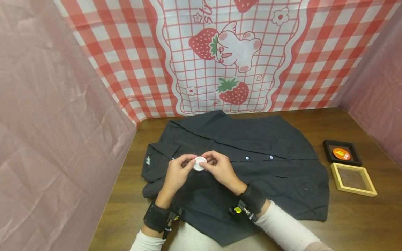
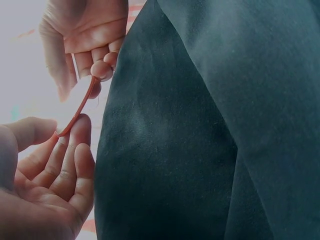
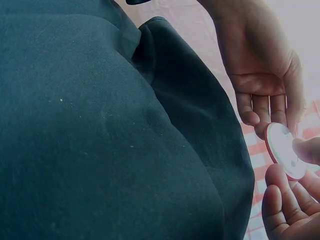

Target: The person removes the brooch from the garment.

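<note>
1. Disc point(image 1: 199, 164), white-faced with a red edge: in the head view it is held up between both hands, over the dark shirt point(image 1: 238, 146).
2. Head view: the left hand point(image 1: 179, 171) pinches it from about 9 o'clock and the right hand point(image 1: 221, 168) from about 3 o'clock, thumbs and fingertips drawn in close on its edge. Each wrist wears a black strap point(image 1: 157, 217).
3. Head view: the shirt lies spread on the brown table point(image 1: 342, 211), its collar point(image 1: 161, 157) at 9 o'clock from the disc and two pale buttons point(image 1: 247, 158) at 3 o'clock. Farther out at 3 o'clock is a black frame point(image 1: 328, 152) with an orange badge point(image 1: 341, 153) in it; at 5 o'clock from that, just beside it, lies a yellow frame point(image 1: 356, 191). Strawberry-printed cloth point(image 1: 233, 92) hangs at 12 o'clock.
4. Left wrist view: the disc is at 10 o'clock, seen nearly edge-on, its face lost in glare. Left thumb and fingers pinch its lower end; right fingertips meet its upper end.
5. Right wrist view: the disc is at 4 o'clock, face showing. The right thumb presses the face from 3 o'clock, with fingers at the lower edge; left fingers hold near 11 o'clock.
</note>
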A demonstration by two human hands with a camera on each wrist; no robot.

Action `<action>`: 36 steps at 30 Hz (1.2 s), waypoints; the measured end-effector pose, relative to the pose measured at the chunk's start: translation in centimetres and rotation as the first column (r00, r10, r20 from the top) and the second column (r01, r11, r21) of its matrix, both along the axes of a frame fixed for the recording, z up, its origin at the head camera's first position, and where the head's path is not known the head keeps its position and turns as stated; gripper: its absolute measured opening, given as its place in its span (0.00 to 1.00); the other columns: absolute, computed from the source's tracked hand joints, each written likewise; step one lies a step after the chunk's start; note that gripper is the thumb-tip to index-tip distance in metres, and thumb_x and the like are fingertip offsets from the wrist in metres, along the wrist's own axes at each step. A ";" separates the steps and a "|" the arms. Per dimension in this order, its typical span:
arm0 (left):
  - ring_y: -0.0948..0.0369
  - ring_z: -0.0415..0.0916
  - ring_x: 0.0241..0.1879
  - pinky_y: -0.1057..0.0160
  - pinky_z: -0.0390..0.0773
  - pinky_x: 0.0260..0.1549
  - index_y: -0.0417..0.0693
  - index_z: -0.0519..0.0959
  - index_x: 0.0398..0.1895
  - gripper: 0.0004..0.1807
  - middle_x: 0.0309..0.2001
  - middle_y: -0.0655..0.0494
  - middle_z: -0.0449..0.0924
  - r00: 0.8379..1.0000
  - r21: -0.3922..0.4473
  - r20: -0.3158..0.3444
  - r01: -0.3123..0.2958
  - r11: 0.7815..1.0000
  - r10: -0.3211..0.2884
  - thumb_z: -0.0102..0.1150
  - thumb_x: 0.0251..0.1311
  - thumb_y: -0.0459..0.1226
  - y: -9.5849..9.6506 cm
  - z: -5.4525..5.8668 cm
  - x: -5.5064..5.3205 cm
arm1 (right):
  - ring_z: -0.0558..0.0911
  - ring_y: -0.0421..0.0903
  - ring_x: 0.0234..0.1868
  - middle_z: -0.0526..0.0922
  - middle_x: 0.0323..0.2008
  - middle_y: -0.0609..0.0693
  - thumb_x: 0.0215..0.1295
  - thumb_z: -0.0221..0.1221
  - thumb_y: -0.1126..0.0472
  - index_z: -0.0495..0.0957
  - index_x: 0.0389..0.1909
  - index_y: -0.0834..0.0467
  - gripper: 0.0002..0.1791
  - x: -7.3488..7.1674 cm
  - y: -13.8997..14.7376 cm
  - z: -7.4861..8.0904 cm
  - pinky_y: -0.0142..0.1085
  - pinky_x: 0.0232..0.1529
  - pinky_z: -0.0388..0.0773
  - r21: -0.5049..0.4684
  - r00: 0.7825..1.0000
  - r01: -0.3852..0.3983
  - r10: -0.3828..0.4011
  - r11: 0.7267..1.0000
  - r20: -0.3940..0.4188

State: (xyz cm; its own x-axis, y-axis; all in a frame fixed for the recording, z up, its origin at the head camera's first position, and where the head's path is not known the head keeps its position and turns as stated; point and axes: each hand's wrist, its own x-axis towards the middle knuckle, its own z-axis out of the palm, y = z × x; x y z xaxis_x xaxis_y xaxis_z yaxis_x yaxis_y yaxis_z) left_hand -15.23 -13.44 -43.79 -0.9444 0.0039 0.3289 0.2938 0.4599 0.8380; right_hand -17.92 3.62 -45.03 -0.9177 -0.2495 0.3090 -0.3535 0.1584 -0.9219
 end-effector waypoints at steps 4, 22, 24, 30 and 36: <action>0.58 0.82 0.31 0.71 0.79 0.31 0.39 0.85 0.41 0.08 0.35 0.47 0.87 1.000 -0.022 0.001 -0.011 1.000 0.011 0.61 0.62 0.33 0.0 0.1 0.0 | 0.78 0.34 0.21 0.84 0.27 0.60 0.55 0.68 0.67 0.81 0.38 0.65 0.11 0.0 -0.1 0.0 0.27 0.24 0.78 0.004 1.000 0.010 -0.010 1.000 -0.001; 0.59 0.81 0.27 0.72 0.78 0.28 0.39 0.85 0.39 0.07 0.31 0.47 0.87 0.999 -0.037 -0.030 -0.028 0.999 0.027 0.62 0.61 0.32 0.4 0.0 0.1 | 0.77 0.34 0.22 0.84 0.24 0.55 0.55 0.69 0.68 0.81 0.35 0.65 0.08 0.1 -0.4 0.0 0.26 0.24 0.76 0.078 0.989 0.100 -0.091 0.992 -0.116; 0.60 0.81 0.27 0.72 0.77 0.28 0.39 0.85 0.39 0.07 0.31 0.47 0.87 0.999 -0.039 -0.022 -0.033 0.999 0.032 0.62 0.61 0.33 0.4 -0.1 0.0 | 0.78 0.35 0.21 0.84 0.24 0.57 0.56 0.68 0.68 0.82 0.35 0.65 0.08 0.2 -0.3 0.0 0.26 0.23 0.77 0.054 0.993 0.088 -0.083 0.995 -0.087; 0.59 0.81 0.28 0.71 0.78 0.29 0.40 0.85 0.40 0.07 0.32 0.47 0.87 0.999 -0.041 -0.008 -0.031 0.999 0.031 0.62 0.62 0.33 0.4 0.0 0.0 | 0.80 0.38 0.21 0.85 0.27 0.61 0.56 0.68 0.67 0.82 0.37 0.67 0.09 0.0 -0.2 -0.2 0.26 0.24 0.78 -0.013 0.998 0.058 -0.058 0.998 -0.028; 0.59 0.81 0.29 0.71 0.78 0.29 0.40 0.85 0.40 0.07 0.32 0.47 0.87 1.000 -0.046 0.008 -0.020 0.999 0.020 0.62 0.61 0.33 0.3 -0.3 -0.1 | 0.78 0.34 0.20 0.84 0.26 0.59 0.55 0.69 0.67 0.82 0.36 0.66 0.09 -0.1 0.0 -0.3 0.27 0.24 0.78 -0.003 0.999 0.038 -0.038 0.999 -0.019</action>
State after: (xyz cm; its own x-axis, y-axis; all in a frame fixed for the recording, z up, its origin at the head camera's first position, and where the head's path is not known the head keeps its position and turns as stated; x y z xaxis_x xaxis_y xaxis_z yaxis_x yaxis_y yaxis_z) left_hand -15.32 -13.10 -44.05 -0.9472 -0.0001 0.3205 0.2769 0.5035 0.8184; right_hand -18.03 3.65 -45.33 -0.9204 -0.2138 0.3273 -0.3650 0.1699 -0.9154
